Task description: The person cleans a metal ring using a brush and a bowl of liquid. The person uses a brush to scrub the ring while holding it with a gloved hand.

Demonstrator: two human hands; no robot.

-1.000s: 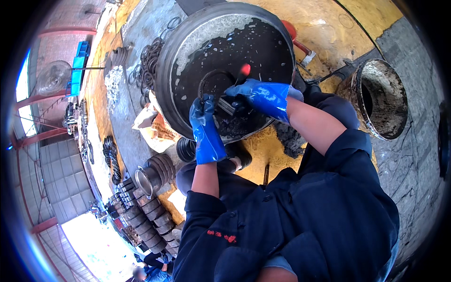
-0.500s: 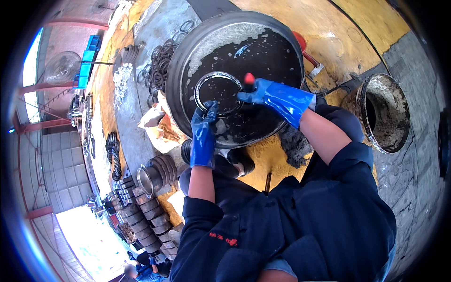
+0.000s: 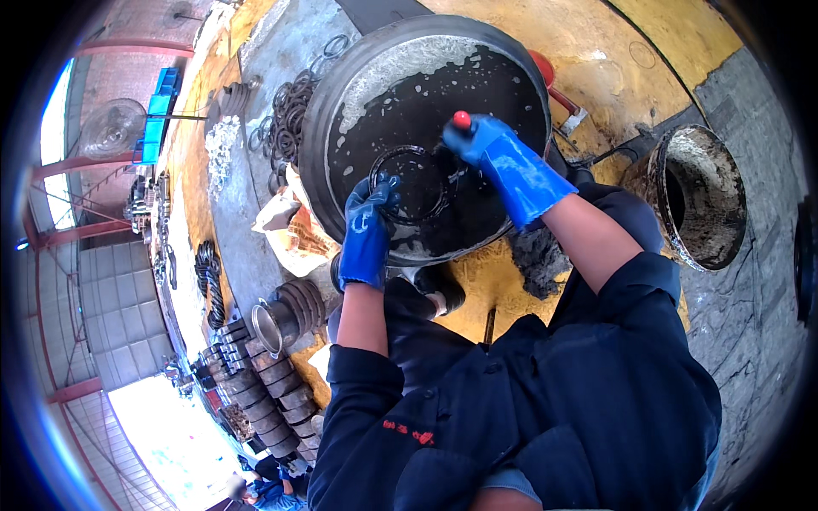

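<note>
A wide round black tub (image 3: 315, 145) in front of me holds dark liquid with pale foam along its far side. My left hand (image 3: 368, 226), in a blue rubber glove, is closed on the near left edge of a dark, wet ring (image 3: 400, 150), low over the liquid. In my right hand (image 3: 494, 162), also blue-gloved, is a brush (image 3: 461, 120) with a red-tipped handle. Its dark bristles show beside the ring's right side, though glove and blur partly hide them.
Dark rings (image 3: 294, 111) lie heaped left of the tub, near a crumpled white sack (image 3: 294, 230). A crusted drum (image 3: 733, 200) stands to the right. Stacked metal rings (image 3: 277, 383) fill the lower left, beyond which a person (image 3: 268, 492) is visible. A red-handled tool (image 3: 562, 102) lies right of the tub.
The ring has shifted a little right and down and looks darker. My right hand has moved up and right with the brush; its glove is now blurred.
</note>
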